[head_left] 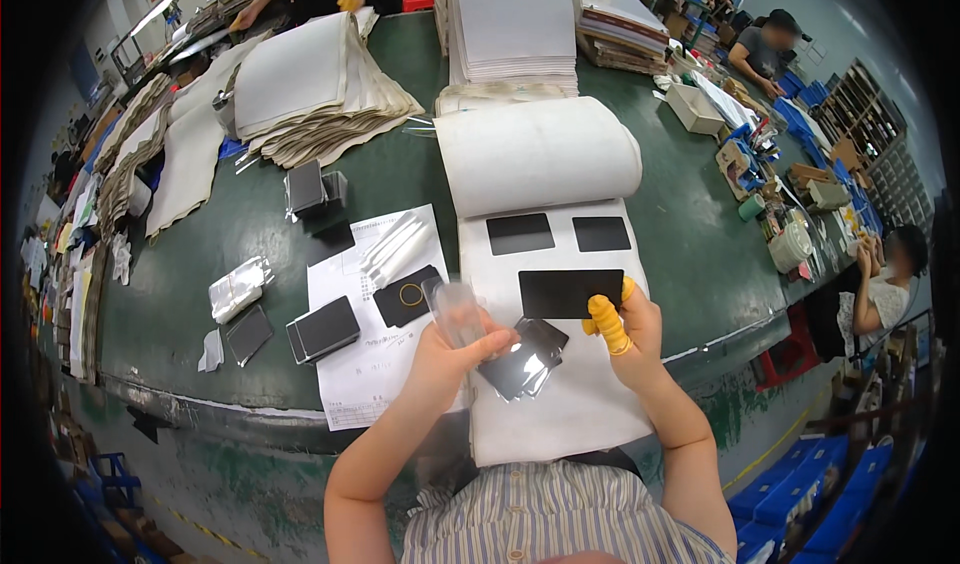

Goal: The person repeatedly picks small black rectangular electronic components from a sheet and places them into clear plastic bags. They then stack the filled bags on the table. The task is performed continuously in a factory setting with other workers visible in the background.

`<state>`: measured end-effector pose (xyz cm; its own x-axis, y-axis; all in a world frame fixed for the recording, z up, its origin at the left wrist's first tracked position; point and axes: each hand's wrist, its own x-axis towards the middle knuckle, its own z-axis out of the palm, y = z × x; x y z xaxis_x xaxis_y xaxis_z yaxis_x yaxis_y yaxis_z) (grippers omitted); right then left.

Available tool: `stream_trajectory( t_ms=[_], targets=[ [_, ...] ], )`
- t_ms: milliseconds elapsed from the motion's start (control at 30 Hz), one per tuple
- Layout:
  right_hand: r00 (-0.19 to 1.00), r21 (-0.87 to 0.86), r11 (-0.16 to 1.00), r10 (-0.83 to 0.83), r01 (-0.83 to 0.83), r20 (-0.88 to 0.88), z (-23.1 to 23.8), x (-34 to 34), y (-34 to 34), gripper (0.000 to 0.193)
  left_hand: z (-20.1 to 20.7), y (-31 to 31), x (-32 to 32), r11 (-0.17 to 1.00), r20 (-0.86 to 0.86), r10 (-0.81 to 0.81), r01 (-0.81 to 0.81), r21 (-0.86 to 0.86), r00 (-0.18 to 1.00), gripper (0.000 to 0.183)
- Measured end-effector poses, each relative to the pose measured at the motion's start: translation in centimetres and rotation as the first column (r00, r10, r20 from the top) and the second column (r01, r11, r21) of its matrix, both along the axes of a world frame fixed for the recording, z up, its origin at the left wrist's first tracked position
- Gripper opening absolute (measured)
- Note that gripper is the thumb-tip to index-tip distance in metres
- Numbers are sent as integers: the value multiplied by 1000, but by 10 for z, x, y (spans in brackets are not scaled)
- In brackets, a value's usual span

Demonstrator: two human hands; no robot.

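Note:
My right hand [632, 336], with yellow finger cots on some fingers, grips a thin black rectangular card [560, 294] by its right end. A bundle of clear plastic sleeves [455, 312] is held in my left hand [452, 352], fingers closed round its lower part. Beneath and between the hands, several dark cards in shiny clear film [525, 369] lie overlapping on a white sheet [560, 432]. Farther up the same sheet rest two black cards, a left one [520, 234] and a right one [600, 234].
Left of the sheet are printed paper [345, 394], a black card stack [325, 330], a dark card with a yellow ring [408, 299], loose clear sleeves [397, 248] and a sleeve pack [240, 290]. Thick sheet piles [300, 79] stand beyond. Other people work around the green table [700, 204].

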<state>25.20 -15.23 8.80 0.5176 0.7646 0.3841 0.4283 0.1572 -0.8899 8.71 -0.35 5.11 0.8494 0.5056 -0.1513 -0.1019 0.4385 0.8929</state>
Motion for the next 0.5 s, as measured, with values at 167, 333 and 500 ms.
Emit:
stream_trajectory(
  t_ms=[167, 333, 500],
  targets=[
    [1000, 95, 995, -18, 19, -17, -2, -1, -5, 21, -7, -2, 1, 999, 10, 40, -40, 13, 999, 23],
    [989, 3, 1000, 21, -21, 147, 9, -3, -2, 19, -5, -1, 0, 999, -23, -9, 9, 42, 1000, 26],
    [970, -200, 978, 98, -53, 222, 9, 3, 1, 21, -7, 1, 0, 999, -29, -35, 34, -21, 999, 24]
  ],
)
